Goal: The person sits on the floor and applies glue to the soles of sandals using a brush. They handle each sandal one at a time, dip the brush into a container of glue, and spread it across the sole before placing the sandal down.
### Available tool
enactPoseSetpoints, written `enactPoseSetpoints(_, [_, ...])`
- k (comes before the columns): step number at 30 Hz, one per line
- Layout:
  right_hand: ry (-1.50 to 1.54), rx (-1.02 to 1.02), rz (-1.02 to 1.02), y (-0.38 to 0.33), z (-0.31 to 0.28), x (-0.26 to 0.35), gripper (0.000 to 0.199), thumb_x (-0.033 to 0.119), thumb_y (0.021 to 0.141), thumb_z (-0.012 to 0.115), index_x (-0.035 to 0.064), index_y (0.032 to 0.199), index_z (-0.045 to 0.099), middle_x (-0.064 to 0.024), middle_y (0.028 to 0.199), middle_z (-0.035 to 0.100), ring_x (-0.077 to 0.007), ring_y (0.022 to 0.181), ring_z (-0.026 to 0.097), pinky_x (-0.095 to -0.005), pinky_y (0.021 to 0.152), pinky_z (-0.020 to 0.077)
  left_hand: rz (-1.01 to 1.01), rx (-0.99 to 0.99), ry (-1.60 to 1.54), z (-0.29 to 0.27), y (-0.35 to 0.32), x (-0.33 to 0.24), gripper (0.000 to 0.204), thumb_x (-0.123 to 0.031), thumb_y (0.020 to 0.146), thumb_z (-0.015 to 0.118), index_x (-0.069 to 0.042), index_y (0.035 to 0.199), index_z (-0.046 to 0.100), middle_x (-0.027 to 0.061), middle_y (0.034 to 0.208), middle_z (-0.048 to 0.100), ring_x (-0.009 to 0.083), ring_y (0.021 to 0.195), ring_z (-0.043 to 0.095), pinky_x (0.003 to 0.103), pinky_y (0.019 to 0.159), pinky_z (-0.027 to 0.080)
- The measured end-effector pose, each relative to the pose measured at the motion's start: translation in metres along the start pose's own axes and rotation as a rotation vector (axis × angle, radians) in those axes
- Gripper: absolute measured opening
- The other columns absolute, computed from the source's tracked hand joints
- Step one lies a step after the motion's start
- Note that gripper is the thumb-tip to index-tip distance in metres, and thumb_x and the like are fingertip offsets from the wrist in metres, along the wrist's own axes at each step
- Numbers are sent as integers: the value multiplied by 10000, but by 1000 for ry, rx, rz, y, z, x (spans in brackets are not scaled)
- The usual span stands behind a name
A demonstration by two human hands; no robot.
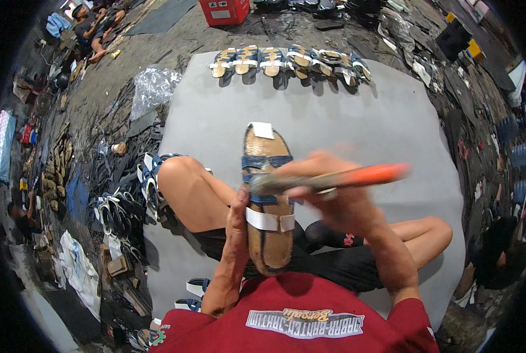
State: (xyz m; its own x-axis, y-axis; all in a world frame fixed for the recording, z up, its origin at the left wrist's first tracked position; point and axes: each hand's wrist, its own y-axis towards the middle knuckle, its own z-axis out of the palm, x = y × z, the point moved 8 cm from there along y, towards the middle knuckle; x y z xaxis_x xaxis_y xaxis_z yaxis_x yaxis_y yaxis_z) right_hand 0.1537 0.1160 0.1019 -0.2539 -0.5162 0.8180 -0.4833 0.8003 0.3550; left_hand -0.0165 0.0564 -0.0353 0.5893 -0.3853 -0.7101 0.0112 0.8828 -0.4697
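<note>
A sandal (269,250) with a tan footbed, dark blue straps and a white strap is held upright in front of me, toe end away. My left hand (237,226) is closed on its left edge. Smeared by motion, my right hand (348,203) grips a brush-like tool (372,175) with an orange handle end. The tool's greyish tip lies over the blue straps at the sandal's middle; whether it touches them I cannot tell. A white tab (263,130) sits at the sandal's far end.
Several similar sandals (271,62) line the far edge of the grey mat (216,112). More sandals (121,215) are piled beside my left knee. Clear plastic (153,91) lies at the far left, a red box (224,12) beyond the mat. Another person (92,26) sits at the far left.
</note>
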Motion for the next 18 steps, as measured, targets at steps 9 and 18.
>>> enactPoseSetpoints(9, [-12, 37, -87, 1, 8, 6, 250, 202, 990, 737, 91, 1214, 743, -137, 1018, 714, -255, 879, 698, -362, 741, 576, 134, 47, 157, -5, 7, -8, 627, -522, 1025, 624, -21, 1399, 573, 117, 1239, 701, 203, 1109, 693, 368, 963, 569])
enactPoseSetpoints(18, [-72, 21, 133, -33, -12, -43, 245, 186, 986, 751, 90, 1211, 739, -132, 1001, 710, -241, 811, 674, -356, 679, 540, 101, -9, -136, -2, -7, -30, 735, -632, 1019, 538, -16, 1418, 559, 154, 1240, 700, 247, 1035, 732, 391, 900, 623])
